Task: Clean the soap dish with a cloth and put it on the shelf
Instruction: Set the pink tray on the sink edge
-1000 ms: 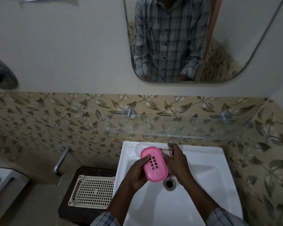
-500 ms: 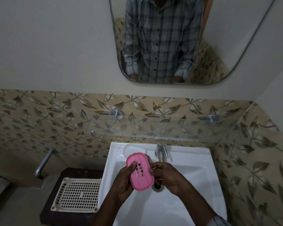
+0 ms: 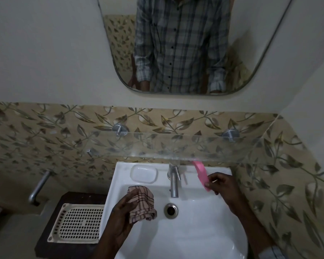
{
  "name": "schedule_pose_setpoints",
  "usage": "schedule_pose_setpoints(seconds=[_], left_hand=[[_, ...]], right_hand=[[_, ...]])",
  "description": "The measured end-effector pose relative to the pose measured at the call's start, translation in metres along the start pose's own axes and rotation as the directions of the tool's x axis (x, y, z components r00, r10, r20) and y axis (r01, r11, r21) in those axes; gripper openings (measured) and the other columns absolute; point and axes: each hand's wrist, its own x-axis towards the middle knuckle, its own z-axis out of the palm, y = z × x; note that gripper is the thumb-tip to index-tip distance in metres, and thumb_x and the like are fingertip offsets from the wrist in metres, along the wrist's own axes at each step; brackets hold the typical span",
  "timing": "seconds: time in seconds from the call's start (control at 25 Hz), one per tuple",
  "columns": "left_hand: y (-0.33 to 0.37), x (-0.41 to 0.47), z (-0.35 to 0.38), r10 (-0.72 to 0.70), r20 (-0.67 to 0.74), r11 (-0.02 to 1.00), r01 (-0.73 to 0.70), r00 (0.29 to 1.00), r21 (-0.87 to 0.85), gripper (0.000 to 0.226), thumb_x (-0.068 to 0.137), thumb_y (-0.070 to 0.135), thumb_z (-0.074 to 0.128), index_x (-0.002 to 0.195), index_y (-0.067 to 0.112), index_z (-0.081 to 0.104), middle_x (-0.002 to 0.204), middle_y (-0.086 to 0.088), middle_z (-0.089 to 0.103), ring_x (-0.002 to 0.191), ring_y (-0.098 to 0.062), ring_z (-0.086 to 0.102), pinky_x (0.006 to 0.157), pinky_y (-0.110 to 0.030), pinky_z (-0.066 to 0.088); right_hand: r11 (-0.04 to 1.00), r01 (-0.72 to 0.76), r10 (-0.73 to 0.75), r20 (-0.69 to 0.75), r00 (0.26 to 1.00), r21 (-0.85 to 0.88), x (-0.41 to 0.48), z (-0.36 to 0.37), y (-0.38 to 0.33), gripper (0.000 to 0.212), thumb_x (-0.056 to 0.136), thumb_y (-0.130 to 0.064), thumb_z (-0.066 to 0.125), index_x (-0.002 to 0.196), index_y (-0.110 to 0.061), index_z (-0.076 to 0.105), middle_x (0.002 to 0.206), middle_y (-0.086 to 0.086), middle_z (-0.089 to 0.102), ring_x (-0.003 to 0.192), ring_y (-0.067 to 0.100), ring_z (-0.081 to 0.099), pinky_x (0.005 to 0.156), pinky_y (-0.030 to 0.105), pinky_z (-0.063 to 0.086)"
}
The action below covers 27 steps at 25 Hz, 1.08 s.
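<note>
My view over white sink (image 3: 195, 230): glass shelf (image 3: 176, 146) juts above tap (image 3: 173, 182), front edge overhanging basin rim. Right hand (image 3: 223, 186) pinches lower end of pink soap dish (image 3: 201, 175); dish tilted on edge, top end at shelf's front edge, right of tap. Left hand (image 3: 123, 212) grips checked cloth (image 3: 142, 202) over basin's left side, well apart from dish.

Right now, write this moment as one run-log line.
left hand: holds cloth | right hand: pinches tilted soap dish | shelf: dish not placed
</note>
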Motion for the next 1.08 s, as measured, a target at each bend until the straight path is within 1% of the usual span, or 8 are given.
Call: schedule_pose_setpoints(seconds=[0.2,0.28,0.44,0.52,0.68,0.88,1.0,1.08], left_hand=[[-0.004,-0.006,-0.001,-0.004,-0.068,1.0,0.002,0.998,-0.029,0.048,0.079,-0.009,0.056,0.126,-0.002,0.059,0.12,-0.032,0.067,0.104,-0.046,0.069,0.075,-0.05,0.061],[-0.006,-0.01,-0.005,0.001,-0.089,0.999,-0.004,0.996,-0.032,0.048,0.078,-0.009,0.056,0.126,-0.001,0.06,0.119,-0.032,0.067,0.102,-0.046,0.07,0.074,-0.05,0.061],[-0.011,-0.019,-0.011,0.001,-0.1,0.999,-0.004,0.995,-0.035,0.048,0.079,-0.01,0.056,0.126,-0.001,0.061,0.12,-0.032,0.066,0.103,-0.046,0.069,0.073,-0.05,0.061],[-0.012,-0.022,-0.014,0.002,-0.107,1.0,-0.005,0.994,-0.03,0.047,0.079,-0.011,0.056,0.125,-0.002,0.062,0.121,-0.032,0.066,0.104,-0.047,0.069,0.073,-0.05,0.061],[-0.017,-0.022,-0.01,0.007,-0.101,0.999,-0.011,0.995,-0.046,0.052,0.078,-0.013,0.057,0.127,0.003,0.061,0.123,-0.031,0.066,0.104,-0.047,0.068,0.073,-0.052,0.06],[-0.016,-0.015,0.005,0.017,-0.077,0.999,-0.019,0.997,-0.031,0.07,0.08,-0.013,0.057,0.138,0.026,0.054,0.12,-0.026,0.069,0.106,-0.049,0.067,0.075,-0.054,0.059],[-0.013,-0.011,0.018,0.006,-0.081,0.998,-0.011,0.997,-0.067,0.082,0.077,-0.011,0.058,0.14,0.039,0.045,0.115,-0.024,0.072,0.104,-0.047,0.069,0.072,-0.052,0.06],[-0.009,-0.009,0.024,-0.004,-0.078,0.996,-0.003,0.997,-0.09,0.089,0.076,-0.01,0.058,0.146,0.039,0.035,0.112,-0.024,0.073,0.101,-0.045,0.07,0.07,-0.052,0.06]], right_hand=[[0.874,0.086,-0.134,-0.067,0.989,-0.478,0.041,0.031,0.06,0.019,0.08,0.005,0.072,0.098,-0.002,0.074,0.096,0.015,0.072,0.091,0.03,0.069,0.067,0.001,0.044],[0.746,0.133,-0.123,0.061,0.991,-0.653,0.043,0.044,0.076,0.028,0.088,0.001,0.059,0.112,-0.008,0.071,0.112,0.012,0.069,0.104,0.028,0.066,0.077,0.016,0.054],[0.603,0.123,-0.07,0.102,0.992,-0.788,0.037,0.055,0.084,0.036,0.049,0.011,0.085,0.082,-0.003,0.075,0.083,0.017,0.072,0.069,0.032,0.071,0.042,0.032,0.053],[0.663,0.035,-0.004,0.043,0.999,-0.748,0.044,0.058,0.091,0.04,0.047,0.012,0.087,0.083,-0.002,0.076,0.082,0.018,0.072,0.069,0.033,0.071,0.043,0.031,0.053],[0.829,-0.069,0.026,-0.085,0.996,-0.555,0.048,0.057,0.097,0.031,0.09,-0.027,0.057,0.117,-0.013,0.066,0.095,-0.01,0.065,0.104,0.025,0.063,0.086,0.035,0.05],[0.62,0.146,-0.212,0.015,0.977,-0.771,0.052,0.055,0.091,0.036,0.082,0.01,0.069,0.118,0.008,0.065,0.126,0.03,0.061,0.119,0.042,0.059,0.097,0.045,0.05],[0.767,0.062,-0.278,-0.243,0.929,-0.639,0.027,0.062,0.09,0.008,0.083,-0.003,0.075,0.09,0.0,0.073,0.093,0.022,0.074,0.078,0.033,0.071,0.071,0.042,0.06],[0.946,-0.245,0.175,-0.304,0.936,-0.21,0.003,0.076,0.083,0.035,0.089,-0.029,0.071,0.071,0.001,0.067,0.063,0.016,0.07,0.049,0.027,0.064,0.055,0.04,0.059]])
